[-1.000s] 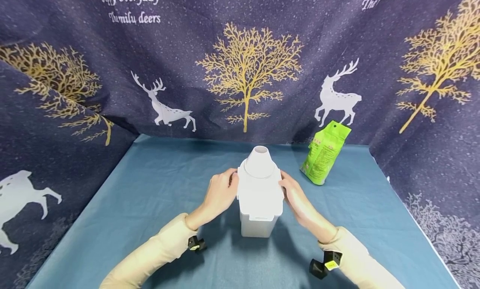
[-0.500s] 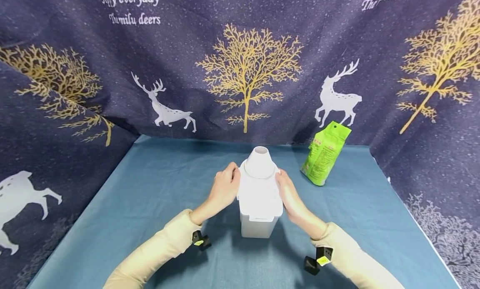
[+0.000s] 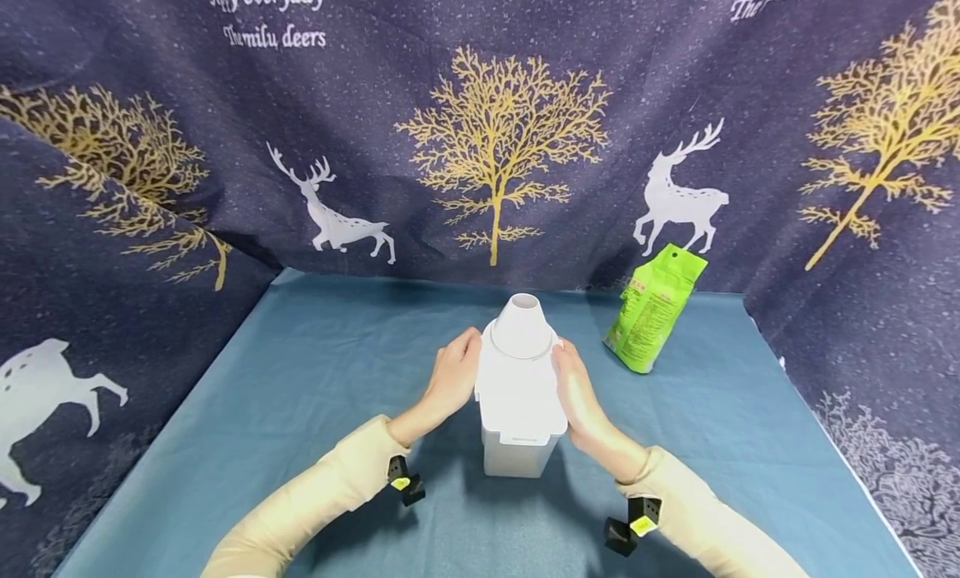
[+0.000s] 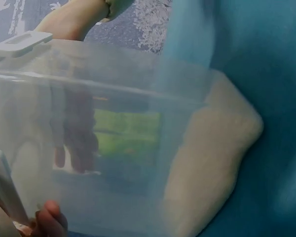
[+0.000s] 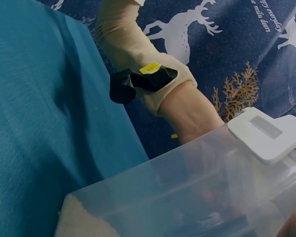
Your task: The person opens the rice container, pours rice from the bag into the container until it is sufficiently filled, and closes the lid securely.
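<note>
A translucent storage container [image 3: 517, 457] with a white lid [image 3: 521, 399] stands upright in mid-table. A white cone-shaped spout [image 3: 522, 332] rises from the lid's far end. My left hand [image 3: 453, 371] grips the lid's left edge, while my right hand [image 3: 581, 395] holds the right edge with its thumb along the rim; in the head view its other fingers are hidden. Through the clear wall, the left wrist view shows pale beige contents [image 4: 207, 158] at the bottom. A white latch [image 5: 264, 133] juts from the container in the right wrist view.
A green bag [image 3: 654, 307] stands tilted at the back right of the blue cloth-covered table [image 3: 330, 361]. Behind and beside the table hangs a dark blue fabric [image 3: 420, 178] printed with deer and trees. Both sleeves carry small black cameras [image 3: 633, 524].
My right hand has closed in against the lid's right side, its wrist moving inward. My left hand has shifted slightly forward and right along the lid's edge. The container has stayed in place.
</note>
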A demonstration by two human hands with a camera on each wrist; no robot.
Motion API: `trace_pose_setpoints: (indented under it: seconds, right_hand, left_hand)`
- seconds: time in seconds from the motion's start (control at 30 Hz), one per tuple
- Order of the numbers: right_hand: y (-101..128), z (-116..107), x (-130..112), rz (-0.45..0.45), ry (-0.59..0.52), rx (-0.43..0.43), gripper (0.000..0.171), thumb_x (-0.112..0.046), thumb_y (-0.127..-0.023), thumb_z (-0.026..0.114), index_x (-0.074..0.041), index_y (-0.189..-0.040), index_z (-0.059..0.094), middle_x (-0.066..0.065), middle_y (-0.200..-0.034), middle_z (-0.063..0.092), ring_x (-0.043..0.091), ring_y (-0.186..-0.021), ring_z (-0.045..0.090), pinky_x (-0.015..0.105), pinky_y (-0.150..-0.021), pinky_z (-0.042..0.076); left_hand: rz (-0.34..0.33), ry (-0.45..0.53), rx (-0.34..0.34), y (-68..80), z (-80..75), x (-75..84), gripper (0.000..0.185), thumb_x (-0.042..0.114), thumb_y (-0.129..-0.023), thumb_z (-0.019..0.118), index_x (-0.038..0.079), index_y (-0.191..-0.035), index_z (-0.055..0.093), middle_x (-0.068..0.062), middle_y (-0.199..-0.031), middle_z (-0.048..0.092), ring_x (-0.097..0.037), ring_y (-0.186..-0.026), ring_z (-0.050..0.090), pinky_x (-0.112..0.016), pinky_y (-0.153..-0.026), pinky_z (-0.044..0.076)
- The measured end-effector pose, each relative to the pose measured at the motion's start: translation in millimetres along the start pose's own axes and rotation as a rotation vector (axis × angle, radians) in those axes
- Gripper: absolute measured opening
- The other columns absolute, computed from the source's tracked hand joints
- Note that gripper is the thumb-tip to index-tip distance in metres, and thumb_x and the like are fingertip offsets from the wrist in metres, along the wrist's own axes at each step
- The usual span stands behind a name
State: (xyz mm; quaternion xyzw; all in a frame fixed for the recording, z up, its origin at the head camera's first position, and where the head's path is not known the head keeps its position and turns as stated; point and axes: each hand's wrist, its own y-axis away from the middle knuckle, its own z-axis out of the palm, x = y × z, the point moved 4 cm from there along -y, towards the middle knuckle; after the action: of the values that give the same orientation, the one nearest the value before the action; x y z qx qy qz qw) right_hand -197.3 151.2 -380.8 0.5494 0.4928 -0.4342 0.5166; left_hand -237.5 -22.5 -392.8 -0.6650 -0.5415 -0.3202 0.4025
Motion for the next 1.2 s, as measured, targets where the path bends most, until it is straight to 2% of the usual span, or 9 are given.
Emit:
trace_pose_setpoints:
  seconds: [0.1,0.27,0.5,0.7,0.77,0.9,0.97,1.1,1.2]
  right_hand:
    - [2,1,0,-0.006,-0.026,-0.002,0.054,-0.031,-0.105,0.02,-0.004,-0.151,0.016,0.017,-0.157,0.016,0.034,-0.147,0.012,0.053,-0.118,0.013]
    - [3,2,0,-0.01,-0.043,0.0,0.052,-0.031,-0.105,0.02,-0.006,-0.15,0.018,0.016,-0.155,0.02,0.031,-0.143,0.019,0.05,-0.115,0.02]
    - [3,2,0,-0.012,-0.051,-0.002,0.051,-0.031,-0.105,0.021,-0.007,-0.15,0.019,0.015,-0.15,0.024,0.029,-0.133,0.03,0.043,-0.105,0.03]
    - [4,2,1,0.002,-0.057,-0.003,0.052,-0.032,-0.105,0.021,-0.008,-0.151,0.018,0.015,-0.154,0.02,0.031,-0.14,0.024,0.048,-0.111,0.025]
    - [3,1,0,0.003,-0.066,-0.005,0.052,-0.031,-0.105,0.021,-0.007,-0.15,0.018,0.015,-0.153,0.022,0.031,-0.139,0.025,0.048,-0.11,0.025]
    - [3,-2,-1,0.014,-0.049,-0.026,0.051,-0.032,-0.105,0.021,-0.007,-0.149,0.02,0.015,-0.147,0.027,0.029,-0.133,0.031,0.039,-0.102,0.033]
    - [3,-3,-1,0.012,-0.031,-0.045,0.051,-0.031,-0.105,0.021,-0.006,-0.149,0.019,0.016,-0.146,0.028,0.029,-0.131,0.032,0.037,-0.099,0.034]
    - [2,-6,-1,0.011,0.011,-0.077,0.051,-0.029,-0.105,0.023,-0.004,-0.15,0.019,0.017,-0.15,0.025,0.031,-0.136,0.027,0.045,-0.108,0.03]
    - [-1,-10,0,0.007,0.072,-0.078,0.051,-0.028,-0.105,0.024,-0.004,-0.149,0.021,0.017,-0.152,0.025,0.033,-0.141,0.024,0.052,-0.113,0.024]
  left_hand:
    - [-0.039,0.018,-0.007,-1.3,2.6,-1.7,0.036,0.029,-0.101,0.027,0.016,-0.072,0.045,-0.001,-0.059,0.04,-0.019,-0.048,0.035,-0.029,-0.05,0.033]
    - [-0.059,0.023,0.001,-2.7,3.5,-1.6,0.036,0.03,-0.099,0.03,0.016,-0.068,0.042,-0.001,-0.056,0.038,-0.018,-0.047,0.032,-0.028,-0.05,0.031]
    - [-0.049,0.105,0.02,-1.9,3.9,-5.0,0.038,0.029,-0.1,0.035,0.016,-0.064,0.041,-0.001,-0.053,0.038,-0.017,-0.045,0.033,-0.027,-0.047,0.031]
    - [-0.034,0.185,0.056,-3.0,1.1,-6.8,0.041,0.03,-0.099,0.043,0.015,-0.061,0.04,0.001,-0.049,0.035,-0.016,-0.041,0.034,-0.026,-0.042,0.03]
    - [-0.026,0.201,0.062,-4.8,-0.2,-6.3,0.039,0.028,-0.099,0.044,0.015,-0.062,0.046,0.002,-0.049,0.034,-0.016,-0.041,0.031,-0.025,-0.041,0.028]
    - [-0.017,0.218,0.046,-6.8,0.4,-3.4,0.035,0.023,-0.099,0.043,0.013,-0.067,0.054,0.001,-0.051,0.037,-0.014,-0.041,0.034,-0.025,-0.042,0.03]
    - [-0.029,0.218,0.052,-6.9,1.7,-3.1,0.035,0.022,-0.098,0.042,0.013,-0.066,0.051,0.002,-0.052,0.037,-0.014,-0.043,0.034,-0.025,-0.044,0.031]
    - [-0.047,0.208,0.048,-5.5,1.8,-3.3,0.036,0.022,-0.099,0.041,0.014,-0.065,0.046,0.001,-0.053,0.037,-0.015,-0.045,0.035,-0.027,-0.047,0.033]
    - [-0.05,0.192,0.039,-5.1,0.1,-3.0,0.034,0.023,-0.099,0.04,0.012,-0.07,0.051,0.001,-0.055,0.038,-0.016,-0.047,0.037,-0.028,-0.049,0.035]
